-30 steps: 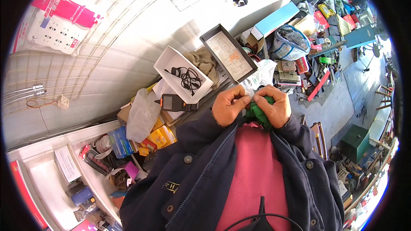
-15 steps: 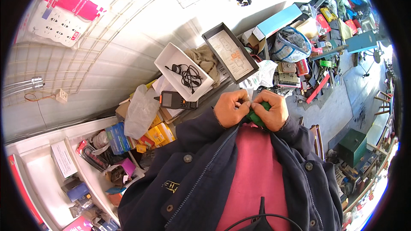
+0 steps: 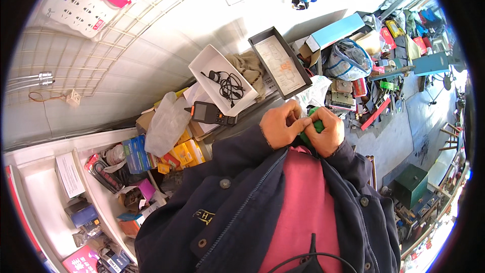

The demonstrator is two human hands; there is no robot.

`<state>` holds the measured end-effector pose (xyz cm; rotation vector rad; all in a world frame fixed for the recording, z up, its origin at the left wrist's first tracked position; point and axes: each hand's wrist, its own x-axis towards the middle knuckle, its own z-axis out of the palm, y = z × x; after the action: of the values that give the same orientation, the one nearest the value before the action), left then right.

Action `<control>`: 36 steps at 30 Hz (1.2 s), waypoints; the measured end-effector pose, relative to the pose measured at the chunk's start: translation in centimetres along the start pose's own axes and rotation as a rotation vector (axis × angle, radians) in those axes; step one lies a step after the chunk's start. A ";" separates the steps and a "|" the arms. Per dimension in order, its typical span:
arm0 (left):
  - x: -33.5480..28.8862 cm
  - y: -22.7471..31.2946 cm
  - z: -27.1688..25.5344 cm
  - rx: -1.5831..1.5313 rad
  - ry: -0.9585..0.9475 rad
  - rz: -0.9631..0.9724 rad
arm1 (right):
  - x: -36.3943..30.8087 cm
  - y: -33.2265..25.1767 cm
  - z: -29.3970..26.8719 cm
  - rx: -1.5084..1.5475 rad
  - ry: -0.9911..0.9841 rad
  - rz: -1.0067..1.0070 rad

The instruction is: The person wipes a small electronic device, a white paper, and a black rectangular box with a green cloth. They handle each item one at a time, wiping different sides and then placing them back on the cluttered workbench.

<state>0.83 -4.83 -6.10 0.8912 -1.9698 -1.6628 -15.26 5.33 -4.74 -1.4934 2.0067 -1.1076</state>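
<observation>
In front of my chest both hands are close together around a small green object [image 3: 314,116]. My right hand [image 3: 329,130] is closed round it, its fingers curled and the thumb across the front. Much of the green object is covered by that hand, so its kind does not show. My left hand [image 3: 281,127] is bent into a pinch, thumb tip against the green object's left side. What lies between its fingertips is too small or too hidden to make out.
Beyond my hands are a white box [image 3: 241,104] with a black cable [image 3: 228,87], a shallow dark-rimmed box [image 3: 280,63] and a handheld device [image 3: 204,113]. Left stands a white divided drawer [image 3: 48,179] of packages. A striped bag [image 3: 348,60] and cluttered tools lie far right.
My left hand has shifted slightly, its fingers raised and more spread from the thumb. The right hand stays round the green object. The whole view has tilted a little.
</observation>
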 end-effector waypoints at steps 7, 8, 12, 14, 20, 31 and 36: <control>-0.7 -0.3 -0.5 0.220 -0.021 -0.069 | 0.1 0.1 0.3 0.049 0.028 0.065; -0.8 -0.3 -0.9 0.183 -0.029 -0.040 | 0.1 0.1 0.2 0.063 0.006 0.075; -0.5 -1.8 -4.7 0.086 0.018 -0.026 | 0.1 0.3 0.1 0.067 -0.014 0.091; 0.9 -3.8 -9.0 0.363 0.282 0.134 | 0.0 0.4 0.2 0.080 -0.016 0.124; 6.4 -11.2 -21.9 1.298 0.105 -0.153 | -0.5 0.4 0.1 0.127 -0.033 0.141; 9.0 -14.8 -24.4 1.503 -0.235 -0.368 | -1.9 0.2 -1.0 0.157 0.016 0.314; 7.8 -13.4 -24.8 1.474 -0.196 -0.209 | -2.1 0.6 -0.8 0.224 0.011 0.327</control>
<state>14.76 -29.02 -14.80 1.3758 -3.2294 -0.0394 -15.47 7.62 -4.98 -1.0076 1.9692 -1.1550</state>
